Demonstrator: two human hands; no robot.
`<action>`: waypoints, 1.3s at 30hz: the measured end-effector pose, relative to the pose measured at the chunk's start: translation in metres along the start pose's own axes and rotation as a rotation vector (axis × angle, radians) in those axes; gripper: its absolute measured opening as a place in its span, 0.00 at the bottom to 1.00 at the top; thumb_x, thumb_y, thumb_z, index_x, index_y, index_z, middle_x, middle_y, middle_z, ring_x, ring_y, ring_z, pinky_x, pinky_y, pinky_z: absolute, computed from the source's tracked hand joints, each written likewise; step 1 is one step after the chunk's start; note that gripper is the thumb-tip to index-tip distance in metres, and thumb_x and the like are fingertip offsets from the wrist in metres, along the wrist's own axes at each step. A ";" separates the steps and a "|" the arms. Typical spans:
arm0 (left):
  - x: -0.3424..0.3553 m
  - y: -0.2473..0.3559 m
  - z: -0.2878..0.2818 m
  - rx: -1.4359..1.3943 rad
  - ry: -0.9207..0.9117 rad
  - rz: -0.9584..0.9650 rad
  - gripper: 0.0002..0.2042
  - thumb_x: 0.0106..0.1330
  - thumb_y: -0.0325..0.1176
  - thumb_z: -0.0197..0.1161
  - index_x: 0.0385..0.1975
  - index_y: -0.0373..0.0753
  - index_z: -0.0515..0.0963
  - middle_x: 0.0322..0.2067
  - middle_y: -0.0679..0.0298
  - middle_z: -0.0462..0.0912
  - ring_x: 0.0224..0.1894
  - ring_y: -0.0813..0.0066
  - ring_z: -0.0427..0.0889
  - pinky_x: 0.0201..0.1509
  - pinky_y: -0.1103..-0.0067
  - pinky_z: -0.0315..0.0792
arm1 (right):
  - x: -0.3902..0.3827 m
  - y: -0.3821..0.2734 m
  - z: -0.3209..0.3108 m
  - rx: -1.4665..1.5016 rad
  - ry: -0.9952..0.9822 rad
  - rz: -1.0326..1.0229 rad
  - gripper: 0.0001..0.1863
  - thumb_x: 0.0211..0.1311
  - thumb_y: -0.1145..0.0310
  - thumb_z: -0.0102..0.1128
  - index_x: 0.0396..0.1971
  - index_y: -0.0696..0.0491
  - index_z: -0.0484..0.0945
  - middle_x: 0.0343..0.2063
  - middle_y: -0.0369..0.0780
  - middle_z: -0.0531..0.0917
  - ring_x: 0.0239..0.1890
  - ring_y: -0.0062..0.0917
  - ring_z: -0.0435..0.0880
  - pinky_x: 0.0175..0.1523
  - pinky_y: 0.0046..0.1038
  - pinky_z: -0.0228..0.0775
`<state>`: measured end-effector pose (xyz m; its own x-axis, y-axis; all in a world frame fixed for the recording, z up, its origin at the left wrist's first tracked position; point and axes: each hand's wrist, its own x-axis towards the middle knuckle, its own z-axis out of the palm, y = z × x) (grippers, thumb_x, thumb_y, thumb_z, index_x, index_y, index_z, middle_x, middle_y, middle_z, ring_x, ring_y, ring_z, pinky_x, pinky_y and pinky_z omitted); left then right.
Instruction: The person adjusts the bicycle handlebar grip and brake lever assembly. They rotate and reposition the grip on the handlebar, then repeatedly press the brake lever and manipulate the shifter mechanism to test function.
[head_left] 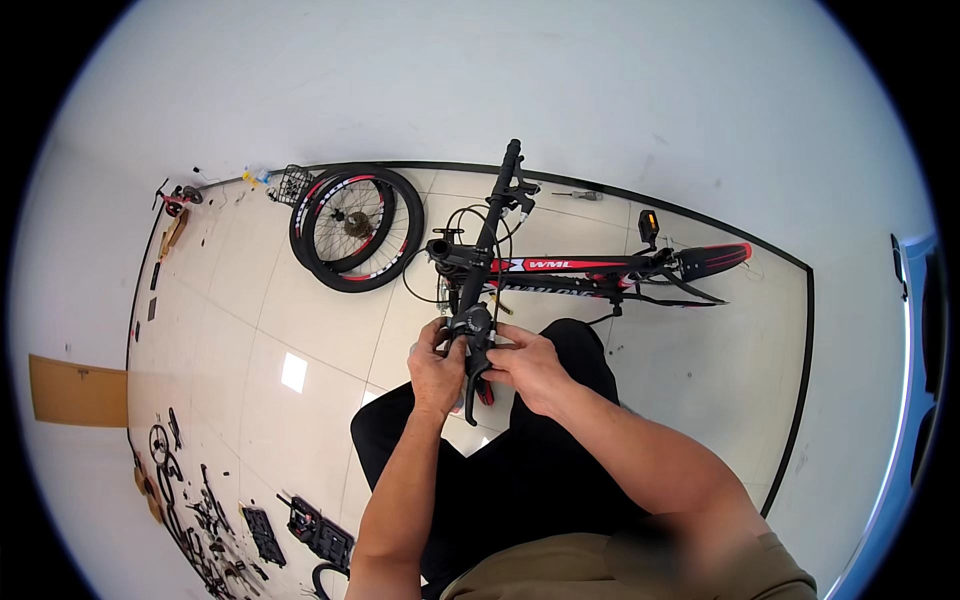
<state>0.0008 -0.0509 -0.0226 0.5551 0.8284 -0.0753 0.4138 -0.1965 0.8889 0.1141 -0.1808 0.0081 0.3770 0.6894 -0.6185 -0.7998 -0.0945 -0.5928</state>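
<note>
The black brake-lever and shifter assembly (474, 335) sits on the near end of the long black handlebar (490, 235), just below frame centre. Its curved black lever blade hangs toward six o'clock.

The left hand (437, 370) is at nine o'clock of the assembly, fingers curled closed around the clamp body, thumb pressed on its upper side. The right hand (527, 365) is at three o'clock of it, fingers bent and pinched against the assembly's right face; whether it grips a small tool or only the part cannot be told. Both forearms enter from the lower edge, above black trousers.

The handlebar runs from the hands toward twelve o'clock, ending in a black grip near the wall. At one to three o'clock of the assembly lies the red, black and white bicycle frame (585, 268), stretched across the pale tiled floor (250, 330) with no wheels fitted. Thin black cables (470, 225) loop around the stem.

At eleven o'clock, two black-tyred wheels with red-and-white rims (355, 225) lean together at the wall's base, a small black wire basket (292, 182) just beside them.

At seven to eight o'clock, well apart, small dark bicycle parts and tools (215, 525) lie spread on the floor. A flat brown cardboard piece (75, 392) lies at nine o'clock.
</note>
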 end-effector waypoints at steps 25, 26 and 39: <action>-0.002 0.010 -0.003 0.059 -0.010 0.002 0.19 0.67 0.25 0.69 0.57 0.30 0.77 0.37 0.50 0.89 0.30 0.72 0.89 0.35 0.77 0.80 | -0.001 -0.001 0.000 -0.001 -0.002 0.005 0.28 0.68 0.82 0.59 0.69 0.61 0.71 0.46 0.44 0.84 0.48 0.29 0.87 0.54 0.34 0.85; -0.001 0.009 -0.003 0.054 -0.016 -0.003 0.20 0.67 0.25 0.69 0.57 0.31 0.77 0.39 0.49 0.89 0.31 0.71 0.89 0.35 0.76 0.81 | -0.002 -0.002 0.001 -0.008 0.002 -0.001 0.28 0.68 0.82 0.59 0.69 0.61 0.71 0.47 0.44 0.83 0.48 0.29 0.87 0.55 0.34 0.85; 0.002 0.005 -0.004 0.048 -0.092 -0.100 0.18 0.66 0.24 0.69 0.55 0.32 0.79 0.44 0.48 0.88 0.34 0.70 0.90 0.37 0.76 0.82 | 0.001 0.001 -0.001 0.011 0.000 0.020 0.27 0.68 0.82 0.60 0.68 0.63 0.71 0.46 0.44 0.84 0.46 0.28 0.87 0.52 0.34 0.85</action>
<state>0.0007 -0.0481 -0.0161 0.5726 0.7936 -0.2057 0.5033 -0.1421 0.8524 0.1145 -0.1807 0.0064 0.3606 0.6876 -0.6303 -0.8126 -0.1002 -0.5742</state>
